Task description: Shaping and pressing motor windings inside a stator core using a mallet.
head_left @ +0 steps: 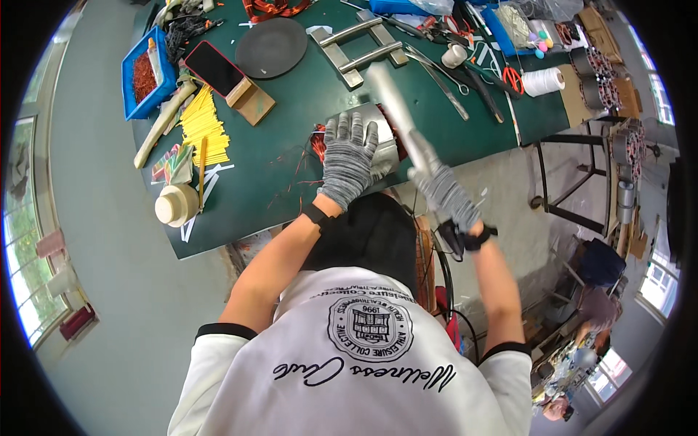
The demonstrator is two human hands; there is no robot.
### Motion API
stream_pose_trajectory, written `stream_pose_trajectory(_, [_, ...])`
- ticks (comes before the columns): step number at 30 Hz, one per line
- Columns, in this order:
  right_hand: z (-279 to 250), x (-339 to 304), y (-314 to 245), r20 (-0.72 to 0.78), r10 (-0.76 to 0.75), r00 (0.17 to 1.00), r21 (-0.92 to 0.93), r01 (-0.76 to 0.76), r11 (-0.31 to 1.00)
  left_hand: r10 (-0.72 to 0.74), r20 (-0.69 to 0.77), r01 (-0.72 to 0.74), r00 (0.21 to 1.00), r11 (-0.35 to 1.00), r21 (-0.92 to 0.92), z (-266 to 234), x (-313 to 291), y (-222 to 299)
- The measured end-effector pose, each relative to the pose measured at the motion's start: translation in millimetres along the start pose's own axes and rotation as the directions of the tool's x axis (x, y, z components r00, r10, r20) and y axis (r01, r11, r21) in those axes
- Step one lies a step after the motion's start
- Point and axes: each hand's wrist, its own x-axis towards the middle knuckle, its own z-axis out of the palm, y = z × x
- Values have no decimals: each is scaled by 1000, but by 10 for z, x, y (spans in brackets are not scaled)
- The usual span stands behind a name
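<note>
A silvery metal motor stator (384, 161) with red-brown copper wire windings (318, 143) lies at the table's near edge. On top of it rests my left hand (349, 163), in a grey knitted glove, fingers stretched out and slightly apart. My right hand (445, 190), gloved the same way, is wrapped round a long pale stick-like tool (396, 105). That tool slants up and left above the stator, smeared by motion; whether its far end touches anything I cannot tell. Loose copper wire ends trail left from the stator across the green tabletop (254, 178).
Beyond the stator are a metal frame with two bars (360, 49), a round black plate (271, 48), tweezers (440, 76) and red-handled scissors (512, 81). To the left lie a phone (213, 67) by a wooden block (251, 102), yellow strips (203, 127) and a blue bin (149, 73).
</note>
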Motion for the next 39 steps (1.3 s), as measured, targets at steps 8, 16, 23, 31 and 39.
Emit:
stream_pose_trajectory(8, [79,48,-152,-7,57,998,-169,-57,984,50,-145,-58,988,997,-52,184,-148,21])
stream_pose_trajectory(16, [273,75,-5,-232,-218,948,-152,186,971,-10,-25,10,1000,999,-31,-26,63,-109])
stream_pose_trajectory(23, [300,28,-37,-420,-308,853,-273,205,940,-64,44,67,997,996,-56,-202,251,-240])
stream_pose_trajectory(31, [340,166,15,-478,-511,715,-386,352,853,-69,46,72,997,995,-67,-213,351,-345])
stream_pose_trajectory(39, [298,244,25,-557,-226,799,18,283,959,-127,-382,-41,915,915,-402,-264,31,-387])
